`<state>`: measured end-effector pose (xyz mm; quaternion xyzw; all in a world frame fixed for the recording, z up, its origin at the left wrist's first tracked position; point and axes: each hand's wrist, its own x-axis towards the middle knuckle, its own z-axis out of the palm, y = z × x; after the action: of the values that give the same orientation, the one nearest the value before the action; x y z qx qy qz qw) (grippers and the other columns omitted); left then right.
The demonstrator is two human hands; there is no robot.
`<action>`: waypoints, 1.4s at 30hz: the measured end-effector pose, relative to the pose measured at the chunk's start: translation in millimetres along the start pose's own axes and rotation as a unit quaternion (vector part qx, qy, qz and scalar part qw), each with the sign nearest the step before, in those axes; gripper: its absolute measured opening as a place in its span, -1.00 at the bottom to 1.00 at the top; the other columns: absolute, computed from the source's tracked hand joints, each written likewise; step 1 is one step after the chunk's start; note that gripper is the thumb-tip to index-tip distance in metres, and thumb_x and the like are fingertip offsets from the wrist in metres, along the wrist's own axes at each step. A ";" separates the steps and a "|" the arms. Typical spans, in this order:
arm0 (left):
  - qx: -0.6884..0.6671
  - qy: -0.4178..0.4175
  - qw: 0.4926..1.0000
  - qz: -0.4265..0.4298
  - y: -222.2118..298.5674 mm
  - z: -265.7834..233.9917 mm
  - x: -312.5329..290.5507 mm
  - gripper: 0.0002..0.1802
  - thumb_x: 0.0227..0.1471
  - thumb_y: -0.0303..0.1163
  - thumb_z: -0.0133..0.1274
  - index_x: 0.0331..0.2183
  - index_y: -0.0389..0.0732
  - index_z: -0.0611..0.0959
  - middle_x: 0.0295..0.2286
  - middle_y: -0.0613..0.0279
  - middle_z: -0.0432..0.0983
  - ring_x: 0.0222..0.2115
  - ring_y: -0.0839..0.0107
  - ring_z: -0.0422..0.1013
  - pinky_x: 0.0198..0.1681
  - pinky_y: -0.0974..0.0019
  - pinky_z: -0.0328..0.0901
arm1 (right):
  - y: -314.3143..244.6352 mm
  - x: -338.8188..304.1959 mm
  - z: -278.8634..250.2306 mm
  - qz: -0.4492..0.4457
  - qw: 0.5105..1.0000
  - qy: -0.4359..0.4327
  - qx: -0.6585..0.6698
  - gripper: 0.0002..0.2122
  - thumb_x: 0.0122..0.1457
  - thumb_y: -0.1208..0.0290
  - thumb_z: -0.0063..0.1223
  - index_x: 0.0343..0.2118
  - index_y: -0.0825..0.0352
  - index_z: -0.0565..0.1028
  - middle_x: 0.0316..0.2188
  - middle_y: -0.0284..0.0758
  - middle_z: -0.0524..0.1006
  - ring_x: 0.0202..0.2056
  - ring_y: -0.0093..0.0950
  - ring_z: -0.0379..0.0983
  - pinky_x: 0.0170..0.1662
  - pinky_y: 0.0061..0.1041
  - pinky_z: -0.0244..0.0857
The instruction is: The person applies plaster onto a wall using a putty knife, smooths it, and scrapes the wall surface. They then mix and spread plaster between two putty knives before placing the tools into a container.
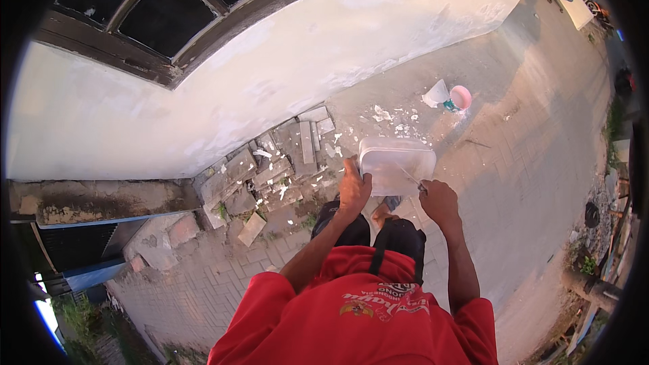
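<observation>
My left hand [354, 189] is closed on the left side of a whitish, rounded rectangular plastic tub [397, 144], held out in front of my knees. The tub's mouth faces up toward me, and its inside looks pale and smeared. At the tub's right edge, my right hand [440, 203] is wrapped round the handle of a scraper [411, 178]. Its thin light blade reaches into the tub; the tip's shape is too small to make out.
A cream wall [324, 40] with white patches runs along the left and far side, below a dark wooden window frame [145, 57]. Broken bricks [270, 169] and white flakes lie at its foot. Farther off stand a pink-lined bucket [460, 98] and a white piece [436, 93].
</observation>
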<state>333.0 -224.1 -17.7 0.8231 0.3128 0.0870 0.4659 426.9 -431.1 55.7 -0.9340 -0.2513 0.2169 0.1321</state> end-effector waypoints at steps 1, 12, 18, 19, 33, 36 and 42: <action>-0.004 -0.005 1.000 -0.012 5.3 5.4 0.7 -0.46 0.01 -0.49 -0.01 0.03 -0.31 0.22 -0.21 -0.41 0.42 -0.20 -0.35 0.40 -0.14 -0.18 0.29 | 6.4 6.8 -2.9 -0.007 1.000 -0.004 0.000 -0.82 0.11 0.40 -0.01 -0.28 0.31 0.57 -0.40 -0.11 0.56 -0.31 -0.12 0.54 -0.23 -0.15 0.41; 0.035 -0.009 0.998 -0.057 4.9 36.0 28.8 -0.40 -0.01 -0.46 0.01 0.07 -0.31 0.21 -0.17 -0.37 0.39 -0.19 -0.34 0.39 -0.14 -0.17 0.31 | 38.9 72.6 -22.0 0.042 0.942 -0.192 0.271 -0.80 0.07 0.39 -0.03 -0.42 0.44 0.53 -0.48 0.02 0.55 -0.33 -0.09 0.55 -0.25 -0.12 0.40; 0.028 0.005 1.000 -0.006 -2.7 45.0 74.7 -0.41 -0.01 -0.51 0.00 0.07 -0.31 0.21 -0.16 -0.38 0.39 -0.16 -0.32 0.37 -0.11 -0.15 0.29 | 53.8 111.5 -6.5 -0.012 0.996 0.023 0.087 -0.76 0.09 0.33 -0.01 -0.46 0.46 0.51 -0.54 0.02 0.54 -0.54 -0.06 0.52 -0.29 -0.16 0.40; 0.019 0.007 1.000 0.009 -2.7 45.6 85.6 -0.42 0.00 -0.52 0.00 0.07 -0.31 0.21 -0.17 -0.37 0.39 -0.16 -0.32 0.37 -0.10 -0.15 0.29 | 56.8 119.0 -2.8 -0.004 0.996 0.025 0.089 -0.76 0.09 0.33 -0.01 -0.46 0.46 0.51 -0.54 0.02 0.54 -0.54 -0.06 0.52 -0.29 -0.16 0.40; -0.012 -0.047 0.999 -0.011 -47.4 11.0 256.7 -0.55 0.01 -0.55 -0.02 -0.05 -0.36 0.24 -0.21 -0.31 0.45 -0.15 -0.28 0.41 -0.11 -0.08 0.30 | 26.8 212.0 -8.1 0.234 0.722 -0.129 0.638 -0.78 0.19 0.42 -0.03 -0.21 0.45 0.53 -0.49 -0.27 0.56 -0.64 -0.57 0.46 -0.67 -0.64 0.23; -0.034 -0.045 0.998 -0.014 -58.7 -0.4 282.6 -0.58 0.00 -0.53 -0.02 -0.09 -0.37 0.24 -0.27 -0.29 0.45 -0.24 -0.24 0.43 -0.17 -0.06 0.30 | 6.8 232.7 -9.1 0.200 0.665 -0.132 0.707 -0.74 0.21 0.40 -0.06 -0.17 0.50 0.52 -0.51 -0.29 0.56 -0.65 -0.59 0.42 -0.67 -0.63 0.22; 0.000 -0.034 0.996 -0.077 -81.3 -11.4 323.0 -0.63 -0.01 -0.44 -0.01 -0.18 -0.37 0.28 -0.35 -0.22 0.44 -0.33 -0.08 0.43 -0.21 -0.04 0.27 | -9.9 270.7 4.3 0.160 0.596 -0.133 0.775 -0.71 0.22 0.38 -0.09 -0.15 0.50 0.49 -0.51 -0.27 0.55 -0.64 -0.58 0.43 -0.68 -0.64 0.22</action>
<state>547.7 6.6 -126.1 0.7990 0.3595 0.0224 0.4815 631.8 -279.6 -36.2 -0.4659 0.1499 0.4699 0.7346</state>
